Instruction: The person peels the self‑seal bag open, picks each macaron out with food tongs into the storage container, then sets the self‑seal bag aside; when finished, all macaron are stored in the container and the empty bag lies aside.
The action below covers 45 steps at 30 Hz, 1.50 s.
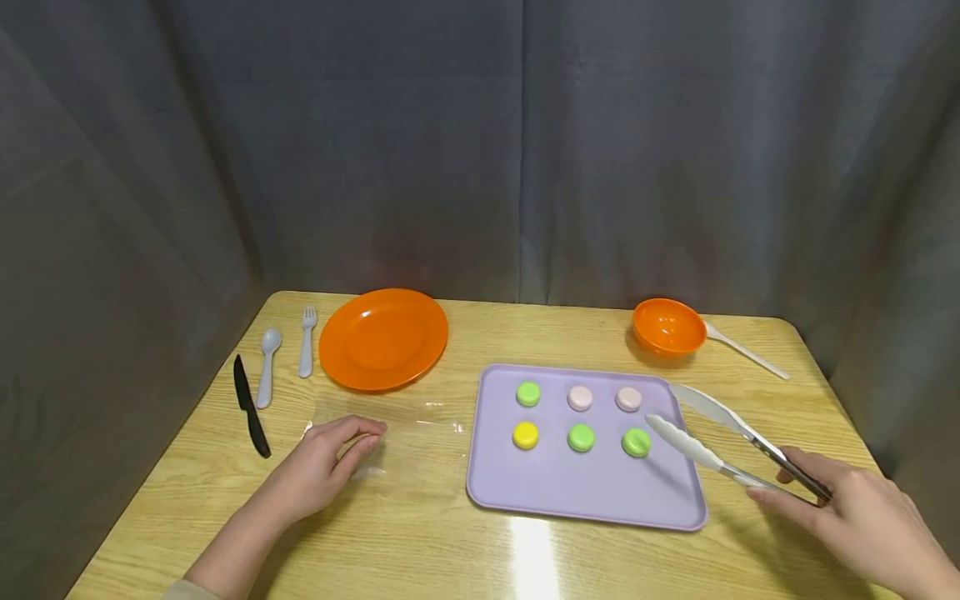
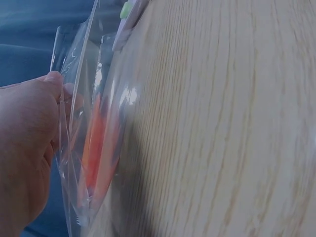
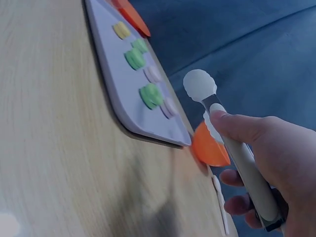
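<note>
My left hand (image 1: 358, 443) lies on the wooden table (image 1: 420, 542) left of the tray and pinches the edge of a clear plastic bag (image 1: 397, 421). The left wrist view shows the bag (image 2: 94, 138) lifted a little beside my fingers (image 2: 53, 81). My right hand (image 1: 797, 492) grips white-tipped metal tongs (image 1: 701, 427) by their back end. The tongs stand spread, their tips just right of the green macaron (image 1: 636, 442). A lilac tray (image 1: 585, 500) holds several macarons: green (image 1: 528, 393), pink (image 1: 580, 397), pink (image 1: 628, 398), yellow (image 1: 525, 434), green (image 1: 581, 437).
An orange plate (image 1: 383, 337) sits at the back left, with a grey fork (image 1: 307, 340), grey spoon (image 1: 266, 367) and black knife (image 1: 250, 406) to its left. An orange bowl (image 1: 667, 325) and white spoon (image 1: 746, 350) stand at the back right. Grey curtains enclose the table.
</note>
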Available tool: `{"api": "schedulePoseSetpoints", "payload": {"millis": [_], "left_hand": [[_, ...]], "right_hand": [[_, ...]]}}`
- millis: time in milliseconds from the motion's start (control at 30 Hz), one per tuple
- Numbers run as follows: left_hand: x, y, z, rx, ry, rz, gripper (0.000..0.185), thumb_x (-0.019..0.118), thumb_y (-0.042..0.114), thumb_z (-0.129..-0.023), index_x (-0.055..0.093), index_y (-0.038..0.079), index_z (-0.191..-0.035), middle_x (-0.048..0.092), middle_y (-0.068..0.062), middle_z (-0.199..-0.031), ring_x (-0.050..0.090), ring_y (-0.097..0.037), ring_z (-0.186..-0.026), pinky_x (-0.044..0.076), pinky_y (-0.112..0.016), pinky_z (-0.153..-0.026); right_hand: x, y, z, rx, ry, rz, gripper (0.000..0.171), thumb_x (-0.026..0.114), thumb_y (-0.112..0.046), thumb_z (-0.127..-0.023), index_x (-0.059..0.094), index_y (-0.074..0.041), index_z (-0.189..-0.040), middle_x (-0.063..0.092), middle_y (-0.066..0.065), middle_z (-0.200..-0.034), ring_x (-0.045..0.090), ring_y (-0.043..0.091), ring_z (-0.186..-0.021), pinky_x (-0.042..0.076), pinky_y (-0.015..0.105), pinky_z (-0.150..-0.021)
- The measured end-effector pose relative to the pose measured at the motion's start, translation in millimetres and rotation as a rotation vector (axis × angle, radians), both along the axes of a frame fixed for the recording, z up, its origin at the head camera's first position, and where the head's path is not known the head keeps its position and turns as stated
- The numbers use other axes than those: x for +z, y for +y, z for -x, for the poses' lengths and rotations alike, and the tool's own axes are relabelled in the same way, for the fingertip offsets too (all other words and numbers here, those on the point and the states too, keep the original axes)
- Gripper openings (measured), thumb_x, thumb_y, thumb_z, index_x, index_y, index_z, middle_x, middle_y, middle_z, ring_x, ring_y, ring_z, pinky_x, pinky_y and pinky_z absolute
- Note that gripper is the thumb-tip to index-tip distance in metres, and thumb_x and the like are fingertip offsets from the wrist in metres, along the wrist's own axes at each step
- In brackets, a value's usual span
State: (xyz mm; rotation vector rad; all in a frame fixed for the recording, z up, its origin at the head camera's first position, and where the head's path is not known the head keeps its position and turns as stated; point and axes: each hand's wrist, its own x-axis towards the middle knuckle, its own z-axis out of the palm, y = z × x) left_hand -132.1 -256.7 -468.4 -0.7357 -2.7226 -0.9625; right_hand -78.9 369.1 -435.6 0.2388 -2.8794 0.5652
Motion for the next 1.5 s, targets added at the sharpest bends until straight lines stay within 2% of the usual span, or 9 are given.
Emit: {"api": "schedulePoseSetpoints", "payload": {"millis": [267, 467, 600, 733, 800, 967, 1200, 1333, 1500], "left_hand": [[-3.1, 1.4, -0.2, -0.015, -0.013, -0.003, 0.017, 0.065, 0.019, -0.108, 0.075, 0.013, -0.12, 0.076, 0.001, -0.119, 0.07, -0.013, -0.113, 0.06, -0.042, -0.094], [-7.0, -0.6, 0.5, -0.043, -0.031, 0.006, 0.013, 0.07, 0.017, -0.105, 0.077, 0.015, -0.115, 0.076, 0.001, -0.121, 0.07, -0.015, -0.115, 0.059, -0.041, -0.096], [-10.3, -2.4, -0.8, -0.03, -0.05, 0.045, 0.013, 0.074, 0.018, -0.102, 0.08, 0.018, -0.114, 0.076, 0.002, -0.122, 0.07, -0.017, -0.117, 0.057, -0.042, -0.1], [-16.3, -3.9, -2.1, -0.04, -0.052, 0.07, 0.013, 0.077, 0.017, -0.1, 0.08, 0.021, -0.112, 0.076, 0.005, -0.122, 0.069, -0.017, -0.12, 0.056, -0.042, -0.102], [-19.3, -5.0, -2.6, -0.059, -0.052, 0.076, 0.013, 0.078, 0.015, -0.099, 0.08, 0.021, -0.11, 0.075, 0.003, -0.124, 0.068, -0.019, -0.121, 0.055, -0.044, -0.103], [-23.7, -8.6, -4.7, -0.1, -0.093, 0.108, 0.018, 0.077, 0.013, -0.1, 0.08, 0.015, -0.117, 0.07, -0.004, -0.136, 0.063, -0.026, -0.131, 0.051, -0.049, -0.107], [-20.0, -8.7, -5.7, -0.132, -0.129, 0.187, 0.026, 0.074, 0.017, -0.103, 0.077, 0.008, -0.128, 0.065, -0.008, -0.144, 0.057, -0.03, -0.137, 0.049, -0.053, -0.108], [-19.0, -7.8, -4.1, -0.132, -0.12, 0.208, 0.025, 0.073, 0.017, -0.103, 0.077, 0.008, -0.126, 0.065, -0.009, -0.144, 0.057, -0.03, -0.137, 0.049, -0.053, -0.108], [-18.3, -10.0, -5.6, -0.12, -0.092, 0.193, 0.023, 0.077, 0.017, -0.101, 0.079, 0.01, -0.122, 0.067, -0.008, -0.141, 0.059, -0.028, -0.135, 0.05, -0.05, -0.108]], "right_hand": [[3.8, 19.2, -3.1, -0.078, -0.027, -0.011, 0.041, 0.087, -0.049, -0.087, 0.072, -0.021, -0.111, 0.048, -0.011, -0.067, 0.044, 0.008, -0.063, 0.032, 0.034, -0.056], [-5.0, 33.6, -1.3, -0.126, -0.032, -0.007, 0.046, 0.086, -0.049, -0.089, 0.069, -0.014, -0.114, 0.049, -0.006, -0.069, 0.043, 0.009, -0.06, 0.032, 0.034, -0.056], [-17.8, 45.2, 3.3, -0.199, -0.109, -0.014, 0.049, 0.079, -0.056, -0.093, 0.068, -0.011, -0.111, 0.05, 0.0, -0.072, 0.049, 0.02, -0.065, 0.037, 0.041, -0.055], [-30.5, 54.6, 5.7, -0.256, -0.211, -0.016, 0.059, 0.071, -0.064, -0.095, 0.068, -0.008, -0.114, 0.065, 0.019, -0.09, 0.063, 0.048, -0.081, 0.044, 0.059, -0.062], [-36.4, 56.1, 4.6, -0.268, -0.23, -0.023, 0.059, 0.071, -0.066, -0.094, 0.069, -0.01, -0.11, 0.067, 0.019, -0.093, 0.064, 0.05, -0.085, 0.045, 0.06, -0.061], [-42.8, 55.2, 3.5, -0.272, -0.226, -0.02, 0.053, 0.074, -0.066, -0.091, 0.063, -0.015, -0.096, 0.054, 0.004, -0.077, 0.058, 0.034, -0.075, 0.041, 0.046, -0.056], [-40.6, 55.1, 5.5, -0.283, -0.24, -0.028, 0.089, 0.076, -0.07, -0.087, 0.06, 0.005, -0.134, 0.067, 0.03, -0.107, 0.063, 0.05, -0.088, 0.046, 0.059, -0.061], [-41.7, 56.7, 7.9, -0.279, -0.267, -0.034, 0.088, 0.076, -0.072, -0.086, 0.063, 0.004, -0.128, 0.066, 0.022, -0.096, 0.062, 0.04, -0.081, 0.043, 0.049, -0.057], [-50.1, 56.0, 13.6, -0.221, -0.267, 0.022, 0.062, 0.078, -0.064, -0.089, 0.067, -0.004, -0.098, 0.055, 0.009, -0.082, 0.051, 0.028, -0.076, 0.04, 0.037, -0.058]]}}
